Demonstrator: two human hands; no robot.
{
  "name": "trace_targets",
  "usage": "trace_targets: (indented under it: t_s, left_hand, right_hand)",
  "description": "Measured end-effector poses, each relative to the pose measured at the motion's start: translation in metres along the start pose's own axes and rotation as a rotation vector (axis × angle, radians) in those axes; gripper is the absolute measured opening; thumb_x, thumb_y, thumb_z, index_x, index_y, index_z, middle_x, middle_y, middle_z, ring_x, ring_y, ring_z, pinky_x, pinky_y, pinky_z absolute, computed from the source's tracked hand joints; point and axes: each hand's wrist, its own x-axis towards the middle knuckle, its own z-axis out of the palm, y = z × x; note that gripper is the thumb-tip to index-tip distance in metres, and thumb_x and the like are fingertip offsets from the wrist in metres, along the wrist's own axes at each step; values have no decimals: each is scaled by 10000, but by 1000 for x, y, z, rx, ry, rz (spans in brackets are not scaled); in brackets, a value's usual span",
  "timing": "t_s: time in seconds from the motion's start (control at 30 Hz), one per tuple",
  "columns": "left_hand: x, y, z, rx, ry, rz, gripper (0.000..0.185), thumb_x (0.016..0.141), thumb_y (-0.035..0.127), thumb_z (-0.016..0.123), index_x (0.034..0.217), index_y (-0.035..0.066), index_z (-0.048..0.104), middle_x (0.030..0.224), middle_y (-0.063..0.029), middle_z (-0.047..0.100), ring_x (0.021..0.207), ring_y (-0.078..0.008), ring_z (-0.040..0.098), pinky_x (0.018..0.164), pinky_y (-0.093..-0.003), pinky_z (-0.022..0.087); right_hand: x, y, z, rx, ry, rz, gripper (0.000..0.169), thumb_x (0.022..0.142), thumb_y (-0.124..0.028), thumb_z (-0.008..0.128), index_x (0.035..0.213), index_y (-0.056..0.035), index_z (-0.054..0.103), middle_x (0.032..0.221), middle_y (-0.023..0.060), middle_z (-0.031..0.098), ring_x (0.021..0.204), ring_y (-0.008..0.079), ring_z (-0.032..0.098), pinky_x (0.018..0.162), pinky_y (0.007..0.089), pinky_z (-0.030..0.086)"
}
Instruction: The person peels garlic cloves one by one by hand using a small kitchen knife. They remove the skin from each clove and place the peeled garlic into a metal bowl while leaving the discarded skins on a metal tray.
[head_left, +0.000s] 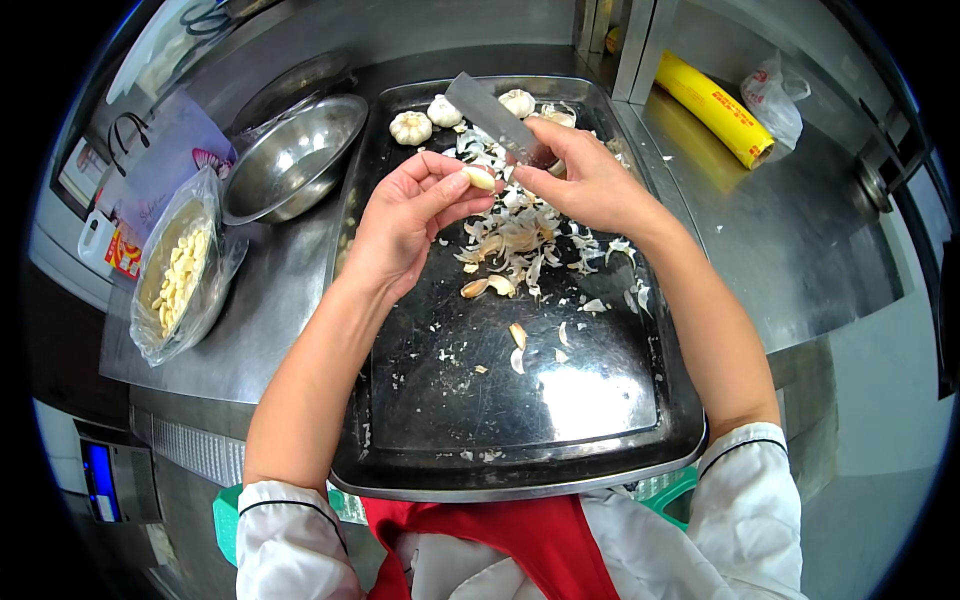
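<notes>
My left hand (412, 206) pinches a pale peeled garlic clove (478, 178) between thumb and fingers. Close by on the right, my right hand (589, 176) grips a small cleaver-like knife with a broad metal blade (484, 109), which points up and to the left; its handle is hidden in the hand. Both hands are over a large dark metal tray (450, 427). Papery garlic skins (517, 240) are heaped on it below the hands. Whole garlic bulbs (410, 128) lie along its far side. Two unpeeled-looking cloves (475, 288) lie nearer to me.
On the left are a steel bowl (300, 165) and a plastic-lined bowl of peeled cloves (182, 277). A gift bag (176, 154) stands behind them. A yellow roll (716, 111) and a white plastic bag (772, 105) lie at the back right, beyond a metal post (637, 52).
</notes>
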Motion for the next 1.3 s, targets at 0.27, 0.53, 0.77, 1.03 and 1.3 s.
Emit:
trace_targets:
  t_s: [0.27, 0.53, 0.77, 1.03, 1.3]
  left_hand:
    - [-1, -1, 4, 148, 20, 28, 107, 912, 79, 578, 978, -4, 560, 967, -124, 651, 889, -186, 656, 862, -299, 536]
    - [-2, -3, 6, 307, 12, 79, 131, 905, 94, 594, 991, -2, 571, 916, -63, 629, 821, -128, 626, 787, -267, 514]
    - [-4, -1, 11, 347, 25, 82, 135, 894, 108, 616, 969, 0, 585, 891, -40, 623, 784, -106, 598, 758, -252, 493]
    - [-3, -3, 5, 205, 26, 14, 158, 908, 136, 599, 1006, 14, 580, 895, -37, 608, 778, -110, 585, 734, -254, 497]
    - [-3, -3, 3, -155, -24, -146, 169, 918, 114, 577, 1053, 12, 568, 899, -42, 592, 765, -112, 573, 718, -252, 498]
  right_hand:
    - [0, -4, 0, 78, -21, -37, 224, 852, -188, 631, 951, 9, 588, 830, 32, 578, 769, 107, 529, 690, 279, 436]
    - [-1, -7, 6, 97, 34, -93, 228, 817, -202, 665, 889, 2, 595, 744, 48, 607, 694, 112, 563, 627, 287, 459]
    - [-2, -12, 9, 83, 44, -93, 199, 815, -182, 663, 874, 1, 611, 721, 47, 600, 664, 103, 549, 601, 276, 444]
    - [0, -6, 6, 94, 82, -21, 197, 838, -193, 670, 872, -3, 630, 777, -7, 583, 694, 69, 512, 627, 249, 428]
    - [0, -1, 10, 36, 17, -147, 252, 839, -240, 682, 884, 2, 626, 687, 76, 627, 620, 145, 568, 580, 293, 441]
